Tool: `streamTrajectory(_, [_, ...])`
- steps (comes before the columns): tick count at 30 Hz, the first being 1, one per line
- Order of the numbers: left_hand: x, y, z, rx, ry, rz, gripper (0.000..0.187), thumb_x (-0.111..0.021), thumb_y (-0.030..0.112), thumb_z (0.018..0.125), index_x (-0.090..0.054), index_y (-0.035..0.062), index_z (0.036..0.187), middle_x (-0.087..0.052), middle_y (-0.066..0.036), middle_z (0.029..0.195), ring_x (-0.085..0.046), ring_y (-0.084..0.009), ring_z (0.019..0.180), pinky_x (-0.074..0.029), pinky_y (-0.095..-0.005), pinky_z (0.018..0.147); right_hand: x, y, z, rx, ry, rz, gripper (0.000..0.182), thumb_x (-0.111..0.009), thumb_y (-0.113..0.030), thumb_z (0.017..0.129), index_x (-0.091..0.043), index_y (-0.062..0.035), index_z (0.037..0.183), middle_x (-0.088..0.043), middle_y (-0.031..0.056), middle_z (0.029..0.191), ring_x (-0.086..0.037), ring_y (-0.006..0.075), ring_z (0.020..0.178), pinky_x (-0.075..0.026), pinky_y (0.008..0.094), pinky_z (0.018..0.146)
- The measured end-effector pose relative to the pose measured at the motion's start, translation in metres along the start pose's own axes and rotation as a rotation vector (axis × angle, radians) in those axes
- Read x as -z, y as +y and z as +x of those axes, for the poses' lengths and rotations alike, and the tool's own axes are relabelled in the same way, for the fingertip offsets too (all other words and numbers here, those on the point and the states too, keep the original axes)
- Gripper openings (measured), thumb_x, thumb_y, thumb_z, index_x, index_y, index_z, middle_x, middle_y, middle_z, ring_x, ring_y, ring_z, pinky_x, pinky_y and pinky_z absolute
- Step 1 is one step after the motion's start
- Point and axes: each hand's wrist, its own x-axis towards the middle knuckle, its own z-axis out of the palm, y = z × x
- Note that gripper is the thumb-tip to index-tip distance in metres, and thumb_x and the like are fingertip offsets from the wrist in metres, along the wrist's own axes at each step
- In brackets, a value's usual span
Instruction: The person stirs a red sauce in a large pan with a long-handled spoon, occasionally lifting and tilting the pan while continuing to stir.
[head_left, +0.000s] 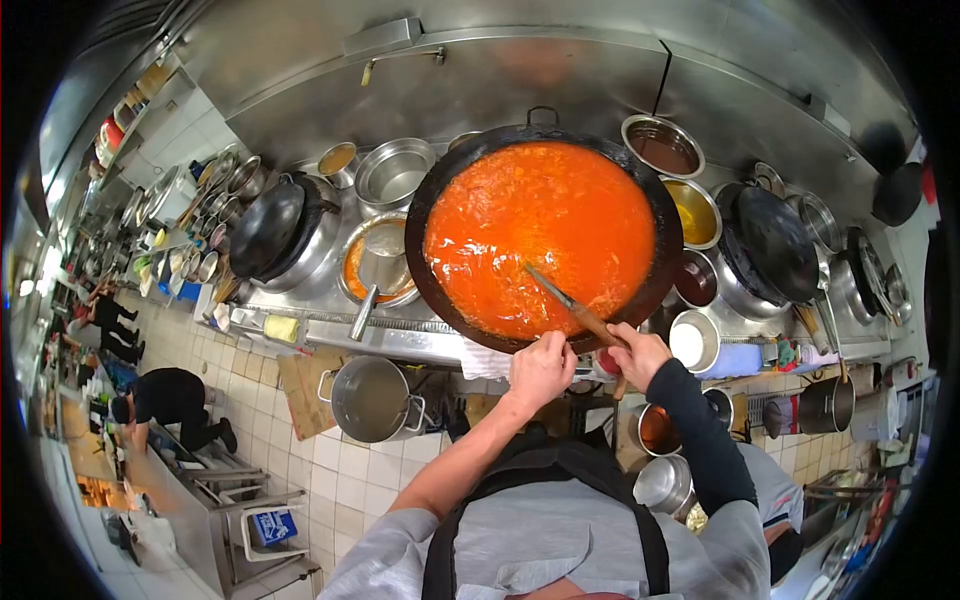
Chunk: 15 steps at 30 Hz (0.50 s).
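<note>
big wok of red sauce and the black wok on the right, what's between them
Between the big wok and the black wok, the head view shows a yellow-liquid bowl and, nearer the person, a dark-liquid bowl.

orange-red soup [540, 225] fills a black wok [427, 268].

Open room lies over the orange liquid [540, 215] (a wooden handle [594, 324] crosses nearside).

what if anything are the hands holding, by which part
The right hand grips a long tool by its wooden handle; whether the left hand holds anything cannot be told.
</note>
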Motion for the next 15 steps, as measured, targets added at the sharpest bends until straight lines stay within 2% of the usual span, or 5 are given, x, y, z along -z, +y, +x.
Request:
streamTrajectory(5, [-0.003,-0.001,-0.001,0.000,0.031,-0.016,0.018,-0.077,0.018,0.093,-0.062,0.0083,0.095,-0.070,-0.013,0.082,-0.073,-0.0378,0.067,-0.059,-0.0509,0.059,-0.038,0.014,0.052,-0.026,0.116,0.035,0.036,-0.071,-0.015,0.103,-0.067,-0.0051,0.137,-0.078,0.0307,0.102,-0.075,0.0519,0.103,-0.060,0.0560,0.090])
streamTrajectory(8, [-0.002,0.001,-0.001,0.008,0.027,-0.003,0.017,-0.077,0.018,0.092,-0.062,0.0085,0.094,-0.070,-0.013,0.083,-0.074,-0.0372,0.067,-0.059,-0.0501,0.059,-0.062,0.023,0.079,-0.006,0.185,0.008,0.035,-0.071,-0.015,0.103,-0.067,-0.0057,0.137,-0.077,0.0321,0.103,-0.075,0.0527,0.102,-0.060,0.0579,0.090])
streamTrajectory(13, [-0.003,0.000,-0.001,0.004,0.047,0.022,0.016,-0.076,0.017,0.092,-0.062,0.0083,0.094,-0.070,-0.012,0.083,-0.073,-0.0370,0.067,-0.059,-0.0497,0.059,-0.082,0.030,0.118,-0.107,0.220,-0.109,0.041,-0.069,-0.020,0.106,-0.062,-0.0133,0.145,-0.076,0.0335,0.098,-0.074,0.0565,0.097,-0.058,0.0645,0.086])
streamTrajectory(15, [-0.002,0.001,-0.001,0.003,0.050,0.019,0.016,-0.076,0.017,0.092,-0.062,0.0081,0.094,-0.070,-0.013,0.083,-0.073,-0.0371,0.066,-0.059,-0.0497,0.058,-0.078,0.024,0.127,-0.167,0.211,-0.165,0.042,-0.068,-0.023,0.106,-0.062,-0.0139,0.146,-0.076,0.0334,0.099,-0.074,0.0555,0.097,-0.059,0.0642,0.086])
